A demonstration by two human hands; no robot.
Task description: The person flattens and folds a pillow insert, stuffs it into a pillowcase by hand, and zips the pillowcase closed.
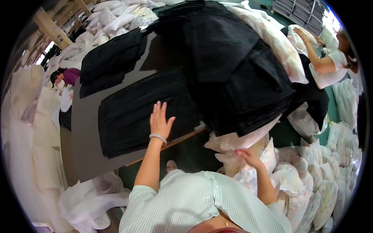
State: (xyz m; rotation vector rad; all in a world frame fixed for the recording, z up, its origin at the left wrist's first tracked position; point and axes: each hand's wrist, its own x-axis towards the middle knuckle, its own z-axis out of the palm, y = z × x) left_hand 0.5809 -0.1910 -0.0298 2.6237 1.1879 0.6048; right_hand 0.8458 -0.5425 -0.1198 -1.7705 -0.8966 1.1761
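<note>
My left hand (160,123) lies flat, fingers spread, on the near right part of a folded stack of black cloth (136,112), with a pale bangle on the wrist. That stack rests on a grey table (87,155). My right hand (248,156) hovers in front of white plastic bags, its fingers bent and blurred; whether it touches the bag behind it cannot be made out. Between and beyond my hands rises a large heap of black cloth (233,73). Another black folded stack (110,58) sits farther back on the table.
White filled bags (303,178) crowd the right side, and more (116,19) are piled at the back. One person (328,62) handles a bag at the right; another (70,75) bends beyond the table's left edge. White sheeting (89,198) lies at the lower left.
</note>
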